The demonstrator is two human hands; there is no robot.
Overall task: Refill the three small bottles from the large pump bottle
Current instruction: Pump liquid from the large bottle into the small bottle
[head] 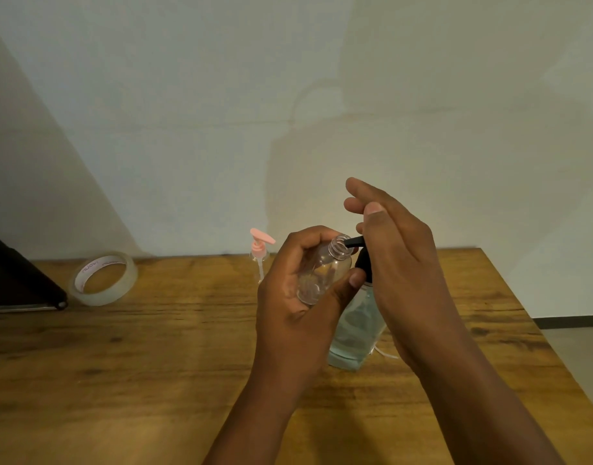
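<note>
My left hand point(296, 297) grips a small clear bottle point(325, 270), uncapped and tilted, its threaded mouth right at the black nozzle of the large pump bottle point(352, 333). That large bottle stands on the wooden table point(154, 364) and holds clear bluish liquid. My right hand point(392, 250) rests on top of its black pump head with fingers stretched out, hiding most of the pump. Behind my left hand stands another small bottle with a pink pump point(260, 251), partly hidden. No third small bottle is in view.
A roll of clear tape point(103, 278) lies at the back left of the table, next to a dark object point(16, 276) at the left edge. The wall runs along the table's far edge; the table's right edge drops to the floor.
</note>
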